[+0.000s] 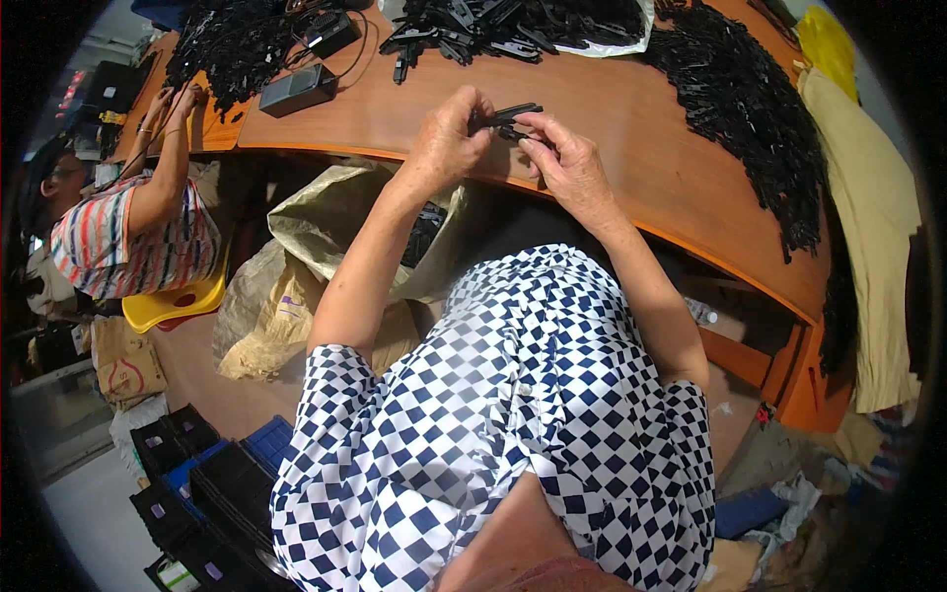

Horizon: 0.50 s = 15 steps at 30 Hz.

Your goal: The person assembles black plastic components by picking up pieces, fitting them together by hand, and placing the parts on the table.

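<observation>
Above the near edge of the wooden table, both my hands are closed on small, narrow black plastic pieces. My left hand pinches them from the left, and its fingertips cover one end. From the right, my right hand grips the other side with thumb and forefinger. The pieces lie close together between the fingertips; whether they are joined I cannot tell. Just beyond my hands, more long black plastic pieces are heaped on a white plastic bag.
A large pile of black pieces spreads along the table's right side. At left stand a black box with a cord and another black heap. An open sack is below the edge. A co-worker sits at left.
</observation>
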Available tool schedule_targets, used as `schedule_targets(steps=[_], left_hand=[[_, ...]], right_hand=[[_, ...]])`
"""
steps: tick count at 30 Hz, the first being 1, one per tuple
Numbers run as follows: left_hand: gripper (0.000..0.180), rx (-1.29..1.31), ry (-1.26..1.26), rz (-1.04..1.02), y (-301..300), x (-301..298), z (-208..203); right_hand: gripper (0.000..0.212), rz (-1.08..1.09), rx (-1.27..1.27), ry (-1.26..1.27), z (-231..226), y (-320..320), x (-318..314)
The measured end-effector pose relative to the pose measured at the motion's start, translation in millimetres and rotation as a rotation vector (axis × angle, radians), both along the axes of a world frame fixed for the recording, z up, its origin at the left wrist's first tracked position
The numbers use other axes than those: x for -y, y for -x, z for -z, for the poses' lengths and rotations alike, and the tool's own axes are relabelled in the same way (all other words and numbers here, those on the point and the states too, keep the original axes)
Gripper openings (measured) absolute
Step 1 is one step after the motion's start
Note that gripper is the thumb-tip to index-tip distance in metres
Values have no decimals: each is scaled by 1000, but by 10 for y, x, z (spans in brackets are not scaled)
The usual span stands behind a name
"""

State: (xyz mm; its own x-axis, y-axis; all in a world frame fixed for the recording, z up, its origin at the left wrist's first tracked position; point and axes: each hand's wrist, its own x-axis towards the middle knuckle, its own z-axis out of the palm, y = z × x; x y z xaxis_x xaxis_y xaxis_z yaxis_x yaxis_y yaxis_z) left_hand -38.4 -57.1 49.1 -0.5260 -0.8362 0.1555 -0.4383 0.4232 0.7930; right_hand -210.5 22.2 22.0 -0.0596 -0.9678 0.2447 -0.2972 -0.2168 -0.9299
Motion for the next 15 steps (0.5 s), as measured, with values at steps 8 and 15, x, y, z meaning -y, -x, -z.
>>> schedule_targets(steps=[8, 15], left_hand=[[19, -135, -11, 144, 103, -99, -105], [43, -644, -674, 70, 296, -295, -152]], right_hand=[[21, 85, 20, 48, -143, -2, -115], [14, 227, 218, 140, -152, -15, -150]])
